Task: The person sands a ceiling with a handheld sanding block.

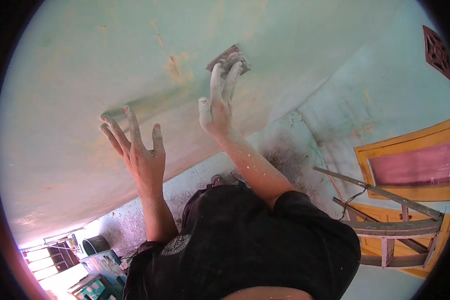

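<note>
Presses a thin sheet [230, 59] flat to the pale green wall [265, 30] under the fingers of an open right hand [219, 102], thumb apart; spreads the left hand [142, 155] wide at the wall. Bears round white lettering, too small to read, on the black shirt [265, 235]. Shows a dark, angular sheet, smeared with pale dust.

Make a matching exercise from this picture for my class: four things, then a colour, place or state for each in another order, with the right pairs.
1. Dark sheet
2. Left hand
3. Shirt
4. Frame around the pink panel

A. Black
B. Fingers spread, holding nothing
C. Yellow-orange
D. Under the right hand's fingers

Right pairs: 1-D, 2-B, 3-A, 4-C
</note>
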The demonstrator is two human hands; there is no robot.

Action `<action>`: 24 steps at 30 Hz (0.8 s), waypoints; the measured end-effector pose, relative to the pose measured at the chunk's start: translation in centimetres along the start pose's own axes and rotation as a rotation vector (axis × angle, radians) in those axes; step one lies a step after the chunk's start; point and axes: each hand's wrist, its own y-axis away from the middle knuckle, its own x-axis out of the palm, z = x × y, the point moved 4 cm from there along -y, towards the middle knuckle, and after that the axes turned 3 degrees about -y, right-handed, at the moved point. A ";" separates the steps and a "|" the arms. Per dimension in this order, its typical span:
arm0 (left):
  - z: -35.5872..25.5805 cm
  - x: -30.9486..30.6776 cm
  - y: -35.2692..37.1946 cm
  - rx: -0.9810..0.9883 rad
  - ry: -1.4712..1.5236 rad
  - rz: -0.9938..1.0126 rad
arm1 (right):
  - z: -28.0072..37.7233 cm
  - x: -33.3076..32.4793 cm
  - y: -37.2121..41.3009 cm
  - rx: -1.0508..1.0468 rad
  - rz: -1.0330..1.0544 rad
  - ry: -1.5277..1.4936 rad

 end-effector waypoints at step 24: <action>1.1 0.2 0.7 -0.004 -0.018 0.053 | -8.8 -0.2 3.2 0.641 -0.382 -0.307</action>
